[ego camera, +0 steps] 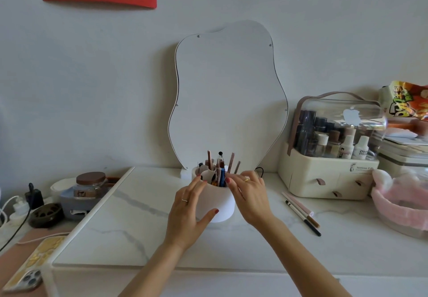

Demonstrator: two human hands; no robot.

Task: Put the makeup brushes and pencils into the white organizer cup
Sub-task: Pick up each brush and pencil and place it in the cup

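The white organizer cup stands upright on the marble tabletop, in front of the wavy mirror. Several brushes and pencils stick up out of it. My left hand wraps the cup's left side, thumb across the front, fingers on the rim. At the right rim my right hand has its fingers spread, fingertips touching the pencils; it grips nothing that I can see. Three pencils lie side by side on the table to the right of the cup.
A wavy mirror leans on the wall behind the cup. A cream cosmetics case sits at right, with a pink fluffy basket beside it. A glass jar, a plug and cables crowd the left. A phone lies front left.
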